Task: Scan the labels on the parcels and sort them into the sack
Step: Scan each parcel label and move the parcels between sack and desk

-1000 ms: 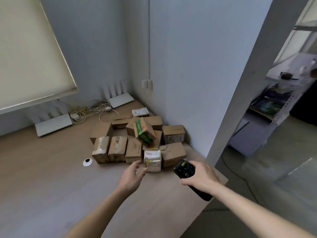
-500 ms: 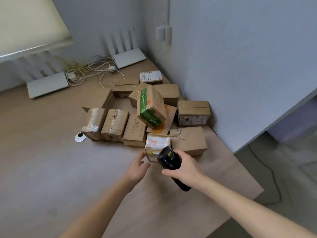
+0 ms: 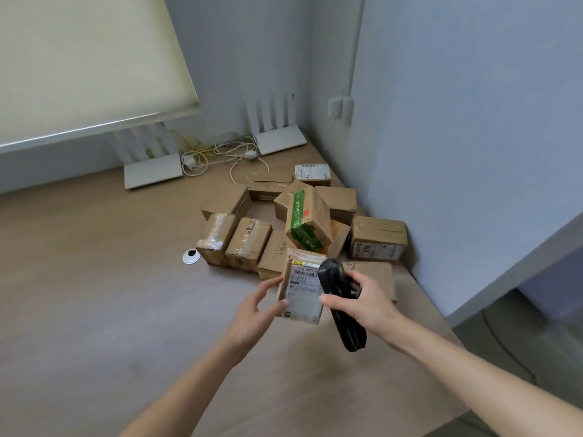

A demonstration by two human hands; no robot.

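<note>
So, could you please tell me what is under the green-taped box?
The green-taped box sits tilted on top of the pile, resting on an orange-marked box and a plain brown box behind it. How far those two run beneath it is covered.

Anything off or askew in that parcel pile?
Yes: the green-taped box sits tilted on top of other boxes, not flat. An empty carton lies open behind the row. No spill shows.

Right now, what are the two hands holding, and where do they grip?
The left hand grips the labelled parcel by its left edge. The right hand grips the black scanner around its middle.
</note>
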